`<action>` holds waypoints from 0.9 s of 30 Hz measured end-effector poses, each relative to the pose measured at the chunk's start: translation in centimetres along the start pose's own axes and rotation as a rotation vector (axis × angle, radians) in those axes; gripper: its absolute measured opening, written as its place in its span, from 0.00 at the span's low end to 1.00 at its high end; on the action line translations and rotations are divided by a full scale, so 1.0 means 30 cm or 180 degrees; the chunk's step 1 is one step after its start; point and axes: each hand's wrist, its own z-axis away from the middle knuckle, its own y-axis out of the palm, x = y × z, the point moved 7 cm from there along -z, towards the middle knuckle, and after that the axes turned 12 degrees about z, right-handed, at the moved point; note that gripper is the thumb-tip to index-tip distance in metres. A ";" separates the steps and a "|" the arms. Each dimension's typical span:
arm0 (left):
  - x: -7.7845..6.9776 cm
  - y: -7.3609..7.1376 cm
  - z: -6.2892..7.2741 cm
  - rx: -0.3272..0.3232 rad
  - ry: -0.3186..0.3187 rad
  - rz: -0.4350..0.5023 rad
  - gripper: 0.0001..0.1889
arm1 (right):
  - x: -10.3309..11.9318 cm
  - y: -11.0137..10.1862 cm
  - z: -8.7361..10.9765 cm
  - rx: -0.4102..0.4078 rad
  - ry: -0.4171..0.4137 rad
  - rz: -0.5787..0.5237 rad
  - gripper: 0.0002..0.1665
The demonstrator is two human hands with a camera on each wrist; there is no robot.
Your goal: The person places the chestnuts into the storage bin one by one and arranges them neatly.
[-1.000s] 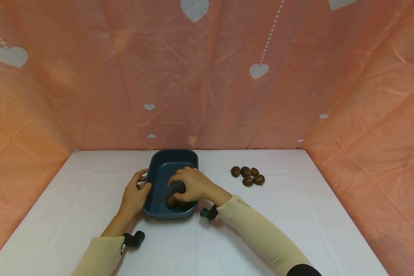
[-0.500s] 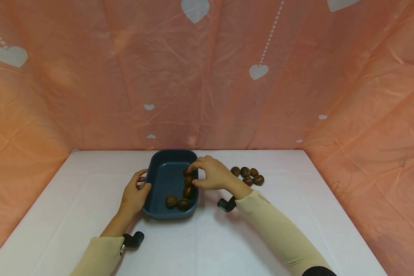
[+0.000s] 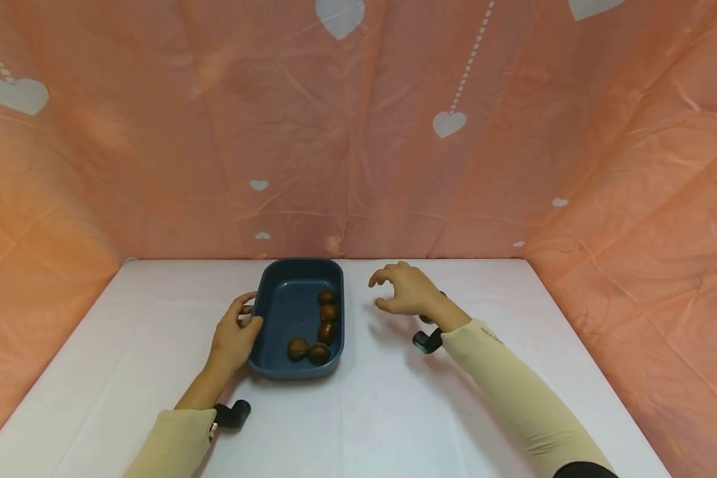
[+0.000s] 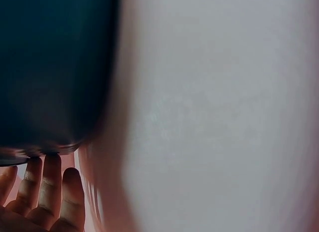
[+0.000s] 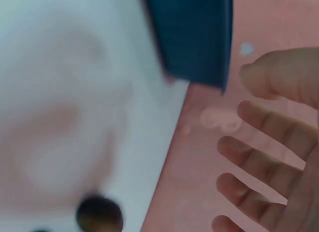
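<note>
A dark blue rectangular tray (image 3: 287, 373) stands on the white table, with several brown chestnuts (image 3: 326, 332) along its right side and near corner. My left hand (image 3: 233, 342) rests against the tray's left side. Its fingers meet the outer wall and the thumb tip lies at the rim; in the left wrist view the fingers (image 4: 50, 192) look straight. To the right of the tray my right hand (image 3: 415, 292) hovers with loosely bent, spread fingers and nothing between them. It mostly hides the chestnuts behind it; one chestnut (image 5: 99, 214) shows, blurred, in the right wrist view.
An orange-pink sheet (image 3: 346, 166) with pale hearts hangs behind and at both sides of the white table (image 3: 358, 425). A small black camera (image 3: 233, 415) sits at the left wrist, another black camera (image 3: 428, 340) at the right.
My right hand has risen out of the tray and moved right, over toward the loose chestnuts, uncovering the chestnuts inside the tray. My left hand and the tray have stayed put.
</note>
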 end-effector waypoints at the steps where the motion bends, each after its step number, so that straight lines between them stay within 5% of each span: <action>1: 0.001 -0.001 -0.001 0.0001 0.0006 -0.0006 0.27 | -0.018 0.005 0.003 0.0031 0.0045 0.0010 0.21; 11: 0.000 -0.003 -0.003 0.0014 0.0021 0.0008 0.26 | -0.151 0.071 0.027 0.0194 0.0319 0.0402 0.22; 27: 0.002 0.002 0.000 0.0036 -0.0034 -0.0003 0.26 | -0.223 0.136 0.030 0.0426 0.0520 0.0561 0.20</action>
